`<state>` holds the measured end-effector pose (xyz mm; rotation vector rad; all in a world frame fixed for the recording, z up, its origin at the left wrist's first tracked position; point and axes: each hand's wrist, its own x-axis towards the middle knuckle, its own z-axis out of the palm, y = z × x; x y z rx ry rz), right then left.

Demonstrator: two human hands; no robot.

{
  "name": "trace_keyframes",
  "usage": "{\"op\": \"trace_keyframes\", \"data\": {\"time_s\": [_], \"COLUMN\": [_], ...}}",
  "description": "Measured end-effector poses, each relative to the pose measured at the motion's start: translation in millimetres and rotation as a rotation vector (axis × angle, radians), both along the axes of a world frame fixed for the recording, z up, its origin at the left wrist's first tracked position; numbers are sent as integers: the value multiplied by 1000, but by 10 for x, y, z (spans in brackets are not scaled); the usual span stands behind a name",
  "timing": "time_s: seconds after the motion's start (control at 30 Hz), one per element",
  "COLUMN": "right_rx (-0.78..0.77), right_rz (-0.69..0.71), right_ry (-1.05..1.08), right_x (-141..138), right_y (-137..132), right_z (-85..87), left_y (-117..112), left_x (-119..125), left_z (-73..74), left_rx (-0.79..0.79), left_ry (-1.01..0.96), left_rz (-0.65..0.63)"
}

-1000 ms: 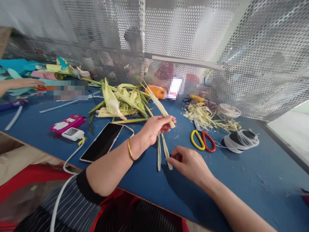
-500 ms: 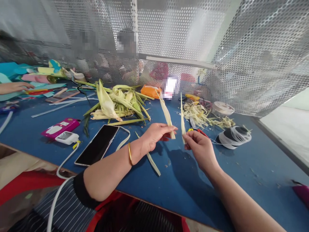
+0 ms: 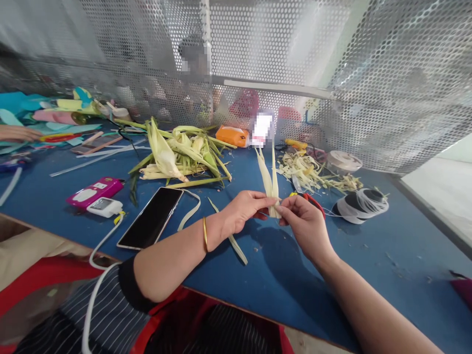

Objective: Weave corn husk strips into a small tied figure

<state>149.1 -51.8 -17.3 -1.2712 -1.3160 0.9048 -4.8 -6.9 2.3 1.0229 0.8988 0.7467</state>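
My left hand (image 3: 244, 210) and my right hand (image 3: 304, 222) meet above the blue table (image 3: 258, 275), both pinching the lower ends of two pale leaf strips (image 3: 269, 181) that stand up side by side. Another strip (image 3: 232, 240) lies flat on the table under my left wrist. A pile of green and cream leaves (image 3: 179, 153) sits behind my left hand. Red and yellow scissors (image 3: 311, 197) lie partly hidden behind my right hand.
A black phone (image 3: 153, 216), a pink case (image 3: 95, 190) and a white charger (image 3: 103, 206) with its cable lie to the left. Leaf scraps (image 3: 313, 177) and a thread spool (image 3: 363, 204) sit to the right. A perforated metal screen (image 3: 332, 73) backs the table. Another person's hand (image 3: 16, 132) rests at far left.
My right hand picked a strip off the table, raised it and brought it against the strip in my left hand. One strip stays on the table.
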Motion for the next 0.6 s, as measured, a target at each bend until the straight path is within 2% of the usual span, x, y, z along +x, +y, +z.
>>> {"op": "trace_keyframes", "data": {"time_s": [0.17,0.27,0.37,0.6], "right_rx": [10,-48,-140,-180], "right_rz": [-20,-25,38,50], "right_ry": [1,37,48,16], "right_x": [-18,-11,-7,-37], "right_y": [0,6,-3,-30], "right_z": [-3,10,28,32], "left_y": [-12,0,27,1], "left_x": [18,28,31,57], "left_z": [1,-10,-27,-37], "left_rx": [11,17,5,23], "left_ry": [2,-21,-56,-16], "left_rz": [13,102,169,173]}}
